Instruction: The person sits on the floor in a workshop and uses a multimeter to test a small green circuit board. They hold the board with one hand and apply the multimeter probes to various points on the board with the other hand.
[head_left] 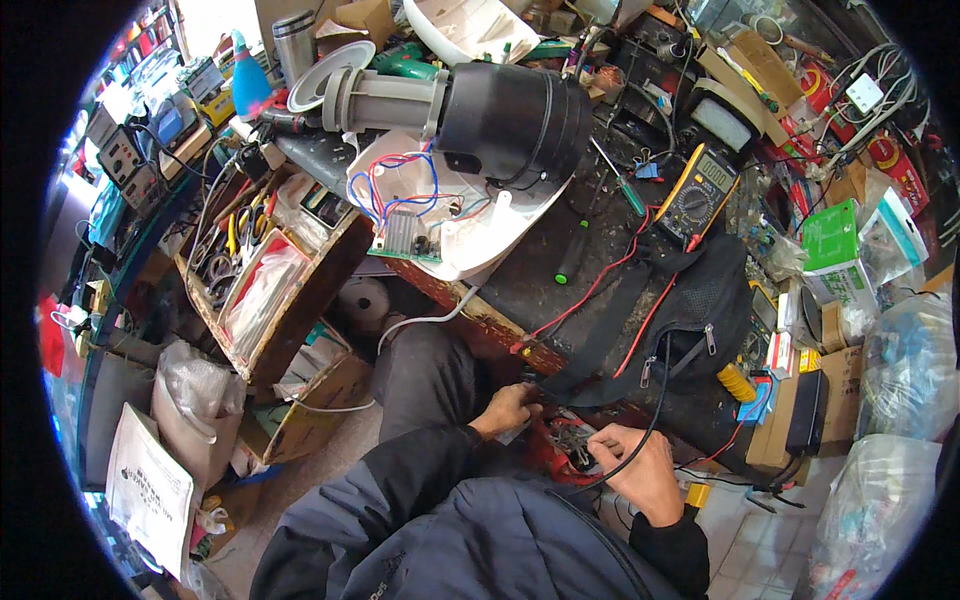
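Low at the bench's front edge, my left hand [506, 411] has its fingers curled at the left side of a red container [543, 452]. A pale scrap shows under that hand; what the fingers grip is hidden. Inside the container lie several small metal pieces [575, 441], too small to name. On its right side my right hand [640, 468] reaches in with thumb and fingers pinched together, and anything between them cannot be made out. A black cable [655, 412] hangs across the right hand from a black bag [705, 310] on the bench.
A yellow multimeter [697, 195] with red leads, a green-handled screwdriver [628, 190] and a black motor unit [510, 120] lie on the bench. Left of it, a green circuit board [408, 236] carries coloured wires. A wooden tool drawer [300, 300] juts out at left; plastic bags [880, 510] stand right.
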